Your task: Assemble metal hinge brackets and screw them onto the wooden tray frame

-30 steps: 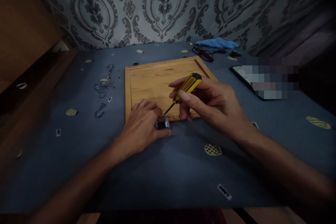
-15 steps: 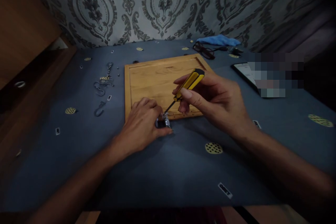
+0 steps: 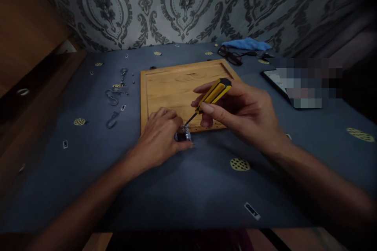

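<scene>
My left hand [image 3: 160, 137] is closed over a small metal fitting [image 3: 183, 136] at the near edge of a wooden board [image 3: 171, 86], pinning it against the blue cloth. My right hand [image 3: 241, 113] grips a yellow and black screwdriver [image 3: 212, 94] by its handle. The shaft slants down to the left and its tip rests on the top of the fitting. Most of the fitting is hidden under my left fingers.
Several metal hooks and clips [image 3: 113, 98] lie on the blue patterned tablecloth [image 3: 188, 188] left of the board. Dark glasses [image 3: 229, 55] and a blue cloth [image 3: 246, 44] sit at the back right. A phone [image 3: 277, 80] lies to the right. Patterned wallpaper stands behind.
Both hands stay on the fitting. The screwdriver handle has tipped slightly and my right fingers have shifted round it; the view has drifted a little.
</scene>
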A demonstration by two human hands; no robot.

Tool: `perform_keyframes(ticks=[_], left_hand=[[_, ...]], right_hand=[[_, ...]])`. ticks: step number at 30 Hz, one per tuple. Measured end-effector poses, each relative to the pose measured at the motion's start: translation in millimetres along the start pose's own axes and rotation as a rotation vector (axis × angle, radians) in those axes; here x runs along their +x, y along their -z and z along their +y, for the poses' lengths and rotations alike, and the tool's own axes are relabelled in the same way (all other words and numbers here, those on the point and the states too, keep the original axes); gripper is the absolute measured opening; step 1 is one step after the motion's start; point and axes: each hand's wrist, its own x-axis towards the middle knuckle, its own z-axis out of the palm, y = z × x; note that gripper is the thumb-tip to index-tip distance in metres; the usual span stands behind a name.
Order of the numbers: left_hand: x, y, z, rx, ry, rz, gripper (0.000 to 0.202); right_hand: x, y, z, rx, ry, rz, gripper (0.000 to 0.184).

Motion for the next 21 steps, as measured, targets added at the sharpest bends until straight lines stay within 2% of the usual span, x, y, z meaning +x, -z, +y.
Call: perform_keyframes(ticks=[5,14,21], left_hand=[[-1,-0.2,0,-0.015,0.003,0.006,0.041],[0,2.3,2,-0.027,0.015,0.001,0.039],[-1,1.4,1,-0.023,0.008,0.01,0.036]], right_hand=[[-1,-1,0,0.016,-0.022,-0.015,0.033],[-1,-9,3,-0.04,0.086,0.202,0.035],[-1,-8,6,-0.087,0.109,0.212,0.038]])
